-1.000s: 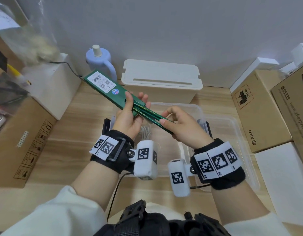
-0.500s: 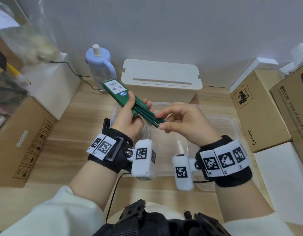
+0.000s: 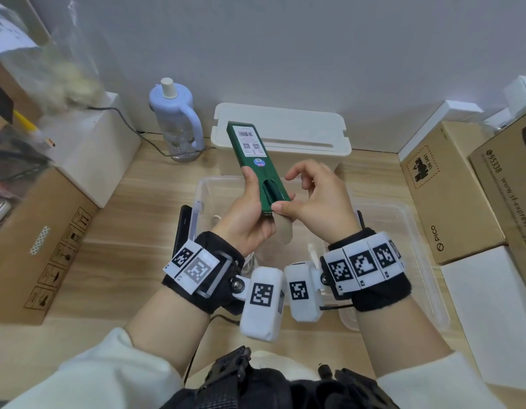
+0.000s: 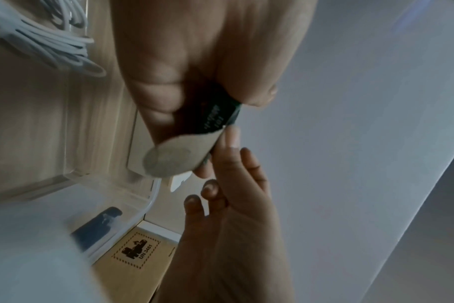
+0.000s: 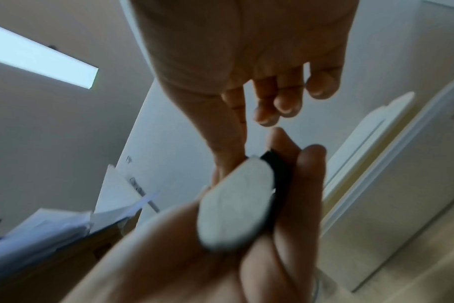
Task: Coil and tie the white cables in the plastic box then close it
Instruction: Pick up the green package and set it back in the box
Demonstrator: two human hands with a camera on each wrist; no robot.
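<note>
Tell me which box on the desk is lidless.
The clear plastic box beneath the hands; the white box behind it wears its lid.

From my head view the light is soft and even, with only faint shadows on the counter (image 3: 131, 208) and no hard glare. The wide lens bends the cardboard boxes (image 3: 450, 190) at the edges, and the plastic bag (image 3: 64, 72) at upper left is smeared. My left wrist view is dimmer: the left hand (image 4: 194, 61) fills it in shadow, and the white cables (image 4: 44, 41) look soft. My right wrist view is the blurriest, with a bright ceiling light panel (image 5: 39, 59) overhead.
</note>
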